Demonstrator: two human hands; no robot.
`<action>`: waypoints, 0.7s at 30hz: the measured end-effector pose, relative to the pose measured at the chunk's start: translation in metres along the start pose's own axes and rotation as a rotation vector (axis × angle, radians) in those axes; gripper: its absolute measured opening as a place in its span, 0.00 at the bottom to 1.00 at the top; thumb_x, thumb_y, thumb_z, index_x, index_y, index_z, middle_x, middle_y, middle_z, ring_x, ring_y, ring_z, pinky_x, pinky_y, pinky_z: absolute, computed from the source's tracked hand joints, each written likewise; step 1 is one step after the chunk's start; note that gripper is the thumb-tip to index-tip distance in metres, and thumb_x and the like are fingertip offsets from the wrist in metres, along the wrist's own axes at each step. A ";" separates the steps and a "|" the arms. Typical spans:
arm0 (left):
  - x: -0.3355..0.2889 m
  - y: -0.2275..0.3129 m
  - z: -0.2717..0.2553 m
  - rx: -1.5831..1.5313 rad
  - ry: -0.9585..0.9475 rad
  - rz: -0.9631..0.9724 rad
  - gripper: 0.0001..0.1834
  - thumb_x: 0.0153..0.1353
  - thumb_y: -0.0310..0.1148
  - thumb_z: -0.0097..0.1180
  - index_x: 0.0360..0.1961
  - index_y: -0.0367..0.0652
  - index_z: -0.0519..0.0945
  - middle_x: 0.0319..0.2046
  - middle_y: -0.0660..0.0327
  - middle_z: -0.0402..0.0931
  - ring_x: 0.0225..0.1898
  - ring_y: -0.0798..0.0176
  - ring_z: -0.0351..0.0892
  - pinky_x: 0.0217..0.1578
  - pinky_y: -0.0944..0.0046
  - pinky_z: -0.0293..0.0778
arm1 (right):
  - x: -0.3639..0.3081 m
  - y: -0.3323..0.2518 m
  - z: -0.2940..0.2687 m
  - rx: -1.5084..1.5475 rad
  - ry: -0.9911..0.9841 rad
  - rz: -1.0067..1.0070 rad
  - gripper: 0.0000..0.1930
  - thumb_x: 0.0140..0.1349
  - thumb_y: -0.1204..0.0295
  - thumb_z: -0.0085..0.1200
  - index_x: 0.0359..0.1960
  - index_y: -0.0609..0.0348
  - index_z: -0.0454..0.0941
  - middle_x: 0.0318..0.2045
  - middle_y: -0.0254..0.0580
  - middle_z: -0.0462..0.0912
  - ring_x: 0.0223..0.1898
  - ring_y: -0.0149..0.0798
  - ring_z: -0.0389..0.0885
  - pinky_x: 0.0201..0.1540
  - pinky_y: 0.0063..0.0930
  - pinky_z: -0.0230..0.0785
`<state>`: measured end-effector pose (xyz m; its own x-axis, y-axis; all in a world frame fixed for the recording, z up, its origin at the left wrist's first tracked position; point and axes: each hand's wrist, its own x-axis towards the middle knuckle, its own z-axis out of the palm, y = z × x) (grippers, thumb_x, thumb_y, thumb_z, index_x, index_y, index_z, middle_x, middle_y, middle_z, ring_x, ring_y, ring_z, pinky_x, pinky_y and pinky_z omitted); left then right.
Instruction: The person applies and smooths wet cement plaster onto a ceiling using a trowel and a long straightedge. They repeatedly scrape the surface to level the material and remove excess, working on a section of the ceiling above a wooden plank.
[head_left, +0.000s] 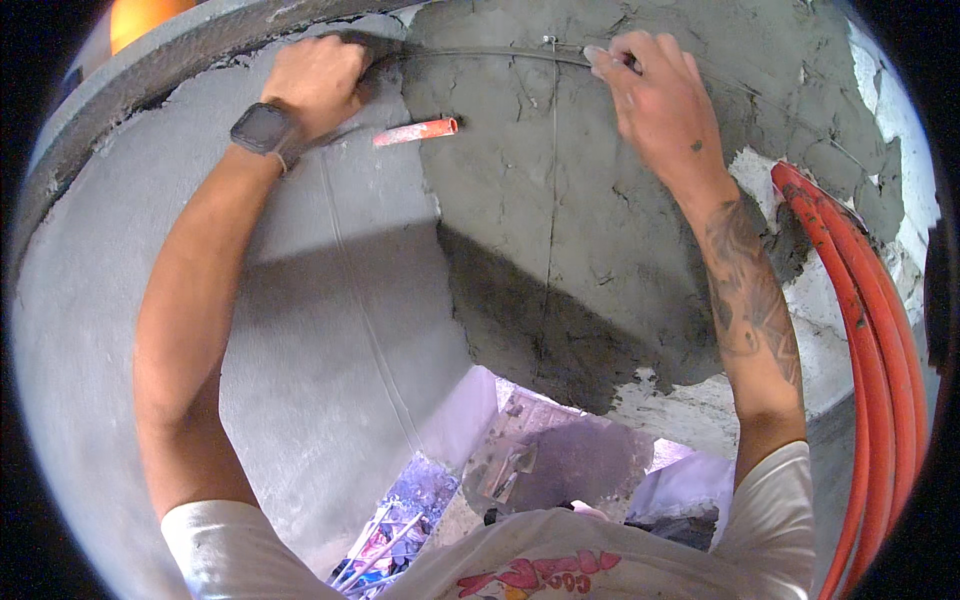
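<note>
My left hand (318,82) is raised against the wall at the top left, fingers curled at the end of a thin taut string (480,52) where wet grey plaster (560,200) meets the smooth concrete (300,330). It wears a dark wristwatch (262,128). My right hand (645,85) pinches the same string further right, pressed on the fresh plaster. A small nail (549,41) holds the string between the hands, with a second thin string hanging down from it. A short orange pipe stub (418,131) sticks out of the wall below the left hand.
Several orange conduit tubes (870,330) run down the wall at the right. Far below, on the floor, lie a mortar pile (580,465), a trowel (510,470) and metal rods (385,550). A concrete beam (150,75) crosses the top left.
</note>
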<state>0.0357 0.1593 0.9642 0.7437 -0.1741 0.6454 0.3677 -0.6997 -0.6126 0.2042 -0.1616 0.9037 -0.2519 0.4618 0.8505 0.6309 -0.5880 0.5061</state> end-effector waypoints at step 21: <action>-0.013 -0.005 0.030 -0.056 0.106 0.194 0.10 0.52 0.31 0.65 0.34 0.40 0.80 0.33 0.49 0.80 0.41 0.43 0.81 0.42 0.45 0.77 | -0.009 -0.012 0.000 -0.018 -0.149 -0.090 0.17 0.51 0.76 0.58 0.45 0.56 0.83 0.42 0.35 0.78 0.48 0.43 0.76 0.49 0.38 0.68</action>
<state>0.0403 0.1859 0.9453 0.7336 -0.3786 0.5644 0.1900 -0.6832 -0.7051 0.1987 -0.1583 0.8900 -0.1940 0.6055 0.7718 0.5974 -0.5512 0.5825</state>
